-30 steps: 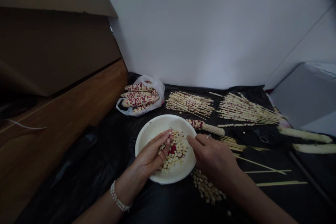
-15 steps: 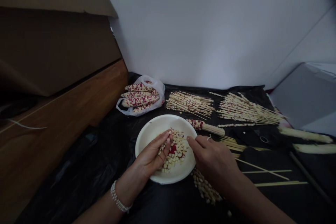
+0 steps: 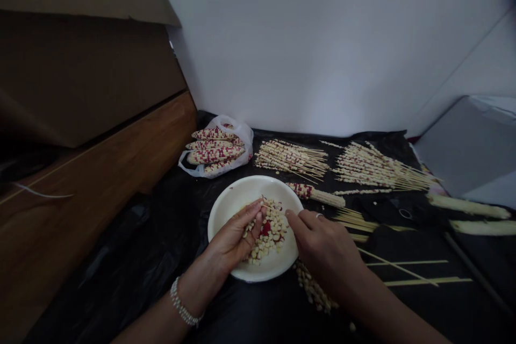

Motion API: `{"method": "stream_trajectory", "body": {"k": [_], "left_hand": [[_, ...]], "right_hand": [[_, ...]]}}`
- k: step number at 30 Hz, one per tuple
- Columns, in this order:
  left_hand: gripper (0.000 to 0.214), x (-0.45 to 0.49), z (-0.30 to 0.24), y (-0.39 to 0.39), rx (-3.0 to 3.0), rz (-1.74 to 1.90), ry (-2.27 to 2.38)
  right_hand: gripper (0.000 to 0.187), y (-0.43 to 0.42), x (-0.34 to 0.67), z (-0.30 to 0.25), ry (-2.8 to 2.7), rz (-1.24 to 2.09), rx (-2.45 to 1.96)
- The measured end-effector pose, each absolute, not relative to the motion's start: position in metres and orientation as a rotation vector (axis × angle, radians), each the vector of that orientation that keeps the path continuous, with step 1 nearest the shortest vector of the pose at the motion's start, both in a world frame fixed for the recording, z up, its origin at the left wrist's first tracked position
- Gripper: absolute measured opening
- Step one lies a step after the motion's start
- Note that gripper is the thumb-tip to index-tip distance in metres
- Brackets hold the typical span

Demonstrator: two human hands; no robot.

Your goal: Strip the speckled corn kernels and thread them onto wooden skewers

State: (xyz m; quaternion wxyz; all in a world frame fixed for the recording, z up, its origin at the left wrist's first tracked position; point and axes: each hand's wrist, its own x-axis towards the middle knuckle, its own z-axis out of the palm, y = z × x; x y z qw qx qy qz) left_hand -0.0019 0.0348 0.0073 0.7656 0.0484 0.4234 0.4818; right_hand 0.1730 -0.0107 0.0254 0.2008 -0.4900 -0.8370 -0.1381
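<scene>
White bowl: holds loose kernels. Left hand, over the bowl: thumb and finger pinching apparently one kernel. Right hand, at the bowl's right rim: fingers pressed around a skewer, tail slanting away from the bowl. We would centre the tip, push gently, keep fingertips off its line.

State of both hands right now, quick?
Left hand: closed, fingertips pinching what looks like a pale kernel over the bowl.
Right hand: closed, apparently on a skewer sticking out behind it.
</scene>
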Motion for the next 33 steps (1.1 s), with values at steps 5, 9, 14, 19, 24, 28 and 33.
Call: {"method": "stream_trajectory", "body": {"k": [5, 9, 14, 19, 24, 28, 33], "left_hand": [[0.022, 0.0, 0.01, 0.032, 0.199, 1.068, 0.948], [0.018, -0.001, 0.01, 0.031, 0.176, 1.05, 0.914], [0.019, -0.002, 0.01, 0.033, 0.08, 1.009, 0.861], [0.015, -0.004, 0.01, 0.035, 0.114, 1.007, 0.854], [0.014, -0.003, 0.008, 0.031, 0.16, 0.959, 0.877], [0.012, 0.002, 0.008, 0.024, 0.178, 0.872, 0.864], [0.011, 0.003, 0.011, 0.025, 0.085, 0.891, 0.819]], "right_hand": [[0.03, -0.012, 0.169, 0.026, -2.325, -0.434, -1.345], [0.03, -0.011, 0.168, 0.026, -2.324, -0.399, -1.353], [0.029, -0.01, 0.169, 0.024, -2.304, -0.409, -1.37], [0.03, -0.011, 0.169, 0.026, -2.3, -0.383, -1.337], [0.025, -0.014, 0.165, 0.025, -2.325, -0.36, -1.3], [0.024, -0.016, 0.161, 0.021, -2.334, -0.3, -1.324], [0.026, -0.011, 0.167, 0.019, -2.291, -0.274, -1.308]]}}
